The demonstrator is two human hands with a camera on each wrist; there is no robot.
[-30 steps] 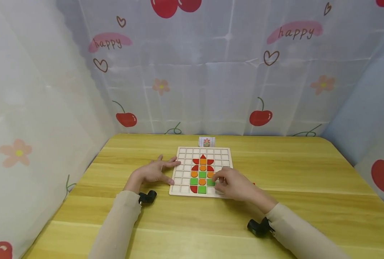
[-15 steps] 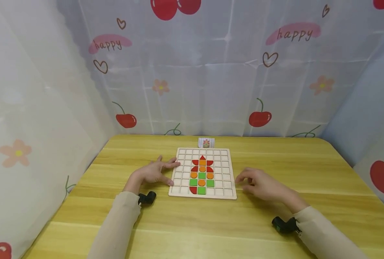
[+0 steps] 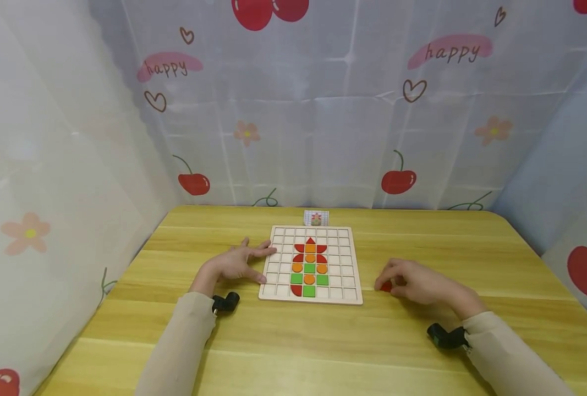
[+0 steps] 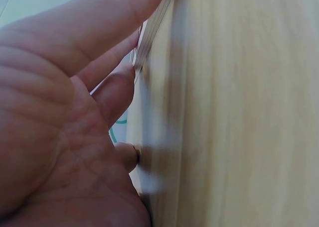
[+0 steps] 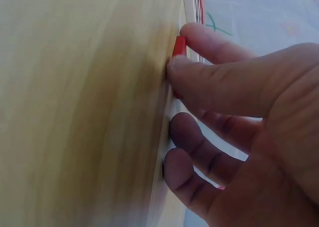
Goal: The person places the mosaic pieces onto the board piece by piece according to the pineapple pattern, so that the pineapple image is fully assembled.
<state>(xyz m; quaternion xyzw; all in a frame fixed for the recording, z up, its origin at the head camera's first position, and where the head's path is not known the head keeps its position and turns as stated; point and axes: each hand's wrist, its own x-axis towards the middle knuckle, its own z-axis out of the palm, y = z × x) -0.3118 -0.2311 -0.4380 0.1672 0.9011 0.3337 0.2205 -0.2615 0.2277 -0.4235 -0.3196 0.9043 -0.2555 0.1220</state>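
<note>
A wooden grid board [image 3: 343, 264] lies on the table, with red, orange and green tiles set in a figure through its middle columns. At its lower end, a red quarter-round tile [image 3: 296, 290] sits left of a green square tile [image 3: 309, 291]. My left hand [image 3: 235, 262] lies spread at the board's left edge, thumb and fingertips touching it. To the right of the board, my right hand [image 3: 414, 280] pinches a red tile [image 3: 386, 286] low at the tabletop. In the right wrist view, thumb and forefinger partly hide this red tile [image 5: 179, 46].
Behind the board stands a small card [image 3: 316, 218] printed with a similar figure on a grid. The wood-grain table [image 3: 293, 341] ends at the back against a curtain [image 3: 318, 148] with cherries and hearts.
My right hand has moved from over the board's lower right to the table at its right, and now has the red tile between its fingers. The left hand stays at the board's edge.
</note>
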